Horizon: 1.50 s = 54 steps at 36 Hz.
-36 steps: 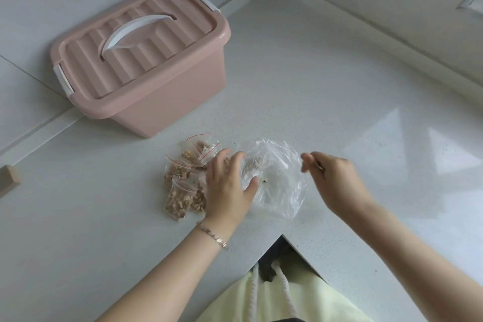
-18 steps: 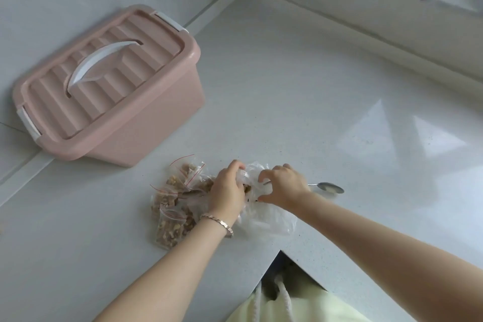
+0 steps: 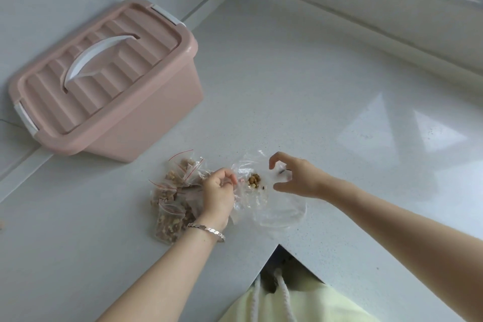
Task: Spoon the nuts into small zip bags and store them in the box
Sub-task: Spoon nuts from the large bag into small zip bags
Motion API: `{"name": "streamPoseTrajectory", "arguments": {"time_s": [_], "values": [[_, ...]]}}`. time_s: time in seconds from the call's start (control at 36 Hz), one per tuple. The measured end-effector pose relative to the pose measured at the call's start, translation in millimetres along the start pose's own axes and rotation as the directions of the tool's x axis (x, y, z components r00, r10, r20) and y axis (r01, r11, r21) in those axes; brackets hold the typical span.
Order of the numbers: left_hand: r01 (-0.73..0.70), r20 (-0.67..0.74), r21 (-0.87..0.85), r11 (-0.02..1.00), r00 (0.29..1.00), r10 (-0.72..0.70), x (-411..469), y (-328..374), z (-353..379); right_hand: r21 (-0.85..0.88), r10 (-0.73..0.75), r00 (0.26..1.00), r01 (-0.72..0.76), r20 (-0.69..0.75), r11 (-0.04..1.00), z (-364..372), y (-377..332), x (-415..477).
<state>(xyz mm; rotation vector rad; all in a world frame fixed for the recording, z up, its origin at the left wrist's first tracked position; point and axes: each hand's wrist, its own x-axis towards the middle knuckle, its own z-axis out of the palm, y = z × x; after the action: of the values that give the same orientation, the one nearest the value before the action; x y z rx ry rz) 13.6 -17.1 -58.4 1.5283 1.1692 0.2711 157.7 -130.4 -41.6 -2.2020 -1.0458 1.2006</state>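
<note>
Pinching the clear bag (image 3: 277, 213) by its edge, my left grip (image 3: 218, 193) is curled; right grip (image 3: 300, 178) hovers spread wide above. Nuts (image 3: 254, 180) lie inside. Filled zip bags (image 3: 170, 196) lie just left, lidded box (image 3: 104, 91) behind, on the bench (image 3: 287, 86).
</note>
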Motion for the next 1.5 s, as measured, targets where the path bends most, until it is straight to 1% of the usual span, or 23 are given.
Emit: {"name": "streamPoseTrajectory", "arguments": {"time_s": [0.06,0.08,0.14,0.17,0.22,0.28,0.31,0.39,0.42,0.47,0.53,0.61,0.69,0.78,0.86,0.94,1.0,1.11,1.19,1.28,1.36,1.44,1.5], "values": [[0.007,0.026,0.008,1.000,1.000,-0.007,-6.3,1.5,0.2,0.063,0.018,0.999,-0.020,0.037,0.998,-1.1,3.4,-2.8],[-0.009,0.045,0.051,0.999,0.999,0.007,-8.8,2.3,-0.3,0.076,0.025,0.999,-0.028,0.038,0.997,-0.8,4.9,-3.1],[-0.082,0.077,0.203,0.976,0.995,0.067,-11.4,2.6,-2.0,0.057,0.034,0.999,-0.035,0.024,0.998,-1.4,5.6,-4.6],[-0.128,0.089,0.287,0.949,0.990,0.106,-12.1,2.4,-2.9,0.017,0.036,0.999,-0.036,0.015,0.999,-2.4,4.4,-6.3],[-0.202,0.119,0.439,0.875,0.979,0.166,-13.6,2.1,-3.3,-0.143,0.024,1.000,-0.026,-0.009,0.989,-6.5,-0.3,-10.9],[-0.259,0.147,0.550,0.794,0.966,0.213,-15.5,2.1,-2.7,-0.320,0.029,0.999,-0.032,-0.014,0.947,-11.0,-6.1,-15.8],[-0.291,0.172,0.585,0.757,0.957,0.234,-16.3,1.6,-2.2,-0.374,0.039,0.999,-0.040,-0.012,0.926,-12.2,-7.2,-16.5],[-0.371,0.290,0.666,0.647,0.928,0.233,-17.7,0.3,1.2,-0.408,0.052,0.999,-0.048,0.000,0.912,-12.4,-4.9,-14.4],[-0.371,0.313,0.678,0.635,0.927,0.208,-17.9,-0.9,2.6,-0.397,0.056,0.998,-0.052,-0.002,0.916,-12.5,-3.2,-13.6],[-0.357,0.330,0.664,0.657,0.928,0.171,-17.5,-3.5,4.2,-0.351,0.056,0.998,-0.062,-0.026,0.934,-14.3,-1.5,-14.2],[-0.349,0.339,0.642,0.683,0.928,0.155,-17.4,-5.4,4.3,-0.316,0.021,0.996,-0.048,-0.089,0.947,-20.0,-4.1,-18.6],[-0.330,0.334,0.615,0.716,0.932,0.142,-16.7,-7.6,4.4,-0.313,-0.040,0.971,-0.037,-0.235,0.949,-35.3,-18.4,-33.7],[-0.290,0.308,0.623,0.727,0.945,0.113,-17.7,-8.1,6.0,-0.338,-0.102,0.920,-0.034,-0.378,0.940,-51.2,-40.7,-58.8],[-0.276,0.303,0.621,0.733,0.948,0.100,-19.3,-6.1,9.0,-0.288,-0.048,0.908,-0.081,-0.416,0.954,-55.8,-58.1,-76.6],[-0.250,0.300,0.596,0.763,0.951,0.078,-21.0,-3.6,10.5,-0.252,0.117,0.927,-0.215,-0.356,0.944,-43.7,-53.2,-74.0],[-0.200,0.272,0.578,0.791,0.961,0.044,-21.5,-4.1,9.3,-0.218,0.278,0.933,-0.327,-0.229,0.919,-25.8,-28.1,-59.3],[-0.180,0.263,0.561,0.808,0.964,0.032,-22.6,-4.5,7.6,-0.143,0.345,0.931,-0.360,-0.117,0.922,-13.5,-11.2,-49.8],[-0.155,0.254,0.535,0.831,0.967,0.017,-24.7,-5.0,4.2,0.031,0.457,0.890,-0.457,0.002,0.889,6.4,7.3,-34.8],[-0.127,0.227,0.524,0.842,0.974,0.005,-24.9,-5.7,1.2,0.055,0.499,0.865,-0.502,0.056,0.863,8.3,8.3,-29.3],[-0.128,0.218,0.517,0.847,0.976,0.015,-23.7,-7.1,-1.5,0.029,0.465,0.884,-0.466,0.043,0.884,-4.0,0.1,-32.6],[-0.138,0.221,0.503,0.853,0.975,0.028,-24.9,-6.2,-4.6,0.056,0.400,0.913,-0.397,-0.076,0.916,-25.3,-18.1,-40.3],[-0.156,0.248,0.465,0.872,0.968,0.041,-28.0,-1.4,-6.0,0.051,0.256,0.940,-0.251,-0.223,0.967,-43.9,-45.9,-53.0],[-0.148,0.267,0.409,0.901,0.963,0.037,-31.6,4.9,-5.4,0.043,0.160,0.940,-0.154,-0.301,0.987,-50.2,-64.7,-61.0]]}}
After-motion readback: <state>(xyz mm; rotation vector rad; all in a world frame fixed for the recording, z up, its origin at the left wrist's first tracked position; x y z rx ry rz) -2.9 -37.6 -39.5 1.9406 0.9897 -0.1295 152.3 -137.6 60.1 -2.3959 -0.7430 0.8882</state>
